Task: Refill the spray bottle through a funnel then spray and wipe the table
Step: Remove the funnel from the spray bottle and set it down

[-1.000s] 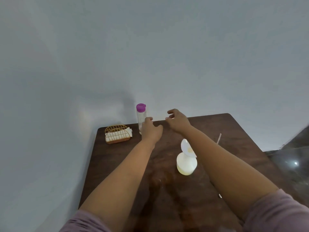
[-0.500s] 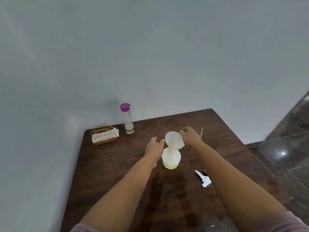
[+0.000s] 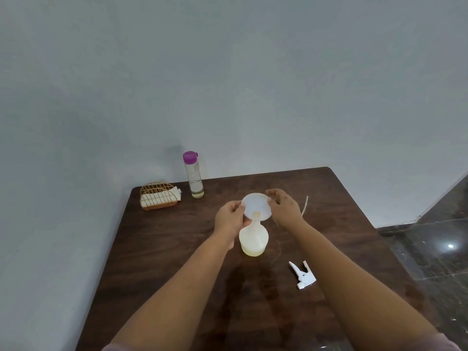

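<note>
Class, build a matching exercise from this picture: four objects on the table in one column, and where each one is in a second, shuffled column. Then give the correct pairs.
Things
1. funnel
2. refill bottle
3. trigger sprayer head
4. napkin holder

Places
A. lying on the table by the right forearm
B. far left corner of the table
C. seated in the spray bottle neck, held at its rim by both hands
D. upright at the far edge, purple cap on

Pairs: 1-C, 2-D, 3-A, 4-B

Bare forearms; mauve sleeve edges
</note>
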The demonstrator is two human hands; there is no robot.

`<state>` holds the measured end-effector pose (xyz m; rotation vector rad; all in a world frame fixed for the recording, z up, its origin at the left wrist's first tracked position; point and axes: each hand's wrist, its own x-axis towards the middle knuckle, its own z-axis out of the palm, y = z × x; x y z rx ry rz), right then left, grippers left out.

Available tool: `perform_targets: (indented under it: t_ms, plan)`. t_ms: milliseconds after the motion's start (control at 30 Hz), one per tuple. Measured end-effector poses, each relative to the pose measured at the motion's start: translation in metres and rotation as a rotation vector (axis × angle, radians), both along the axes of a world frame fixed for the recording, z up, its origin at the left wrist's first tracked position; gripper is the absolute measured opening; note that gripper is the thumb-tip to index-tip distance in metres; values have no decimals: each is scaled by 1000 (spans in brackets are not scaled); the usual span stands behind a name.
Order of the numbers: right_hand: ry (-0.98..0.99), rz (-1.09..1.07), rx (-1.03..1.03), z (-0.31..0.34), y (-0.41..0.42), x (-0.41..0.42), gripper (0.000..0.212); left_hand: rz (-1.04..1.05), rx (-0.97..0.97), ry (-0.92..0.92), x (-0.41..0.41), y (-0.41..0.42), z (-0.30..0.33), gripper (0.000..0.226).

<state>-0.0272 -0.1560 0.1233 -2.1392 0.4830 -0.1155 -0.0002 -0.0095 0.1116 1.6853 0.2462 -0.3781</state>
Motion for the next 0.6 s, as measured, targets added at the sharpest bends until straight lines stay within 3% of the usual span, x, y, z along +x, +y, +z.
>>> perform_targets:
  t_ms: [133,233,367,500,600]
  plan:
    - [106,66,159,-6,-2,-3,33,19,8,83,-6,-2,-3,21]
    - [16,-8,252,-6,-2,-4,34,97,-109,123,-7,-4,1,14]
    - [72,68,176,-8,-2,-9,37,51,-29,140,-9,-6,2,27]
    - [-39,67,118,-8,-5,-11,34,114,-111,90,-11,-8,2,24]
    - [-42,90,96,-8,-7,-13,34,68,-32,84,-15,-7,-1,27]
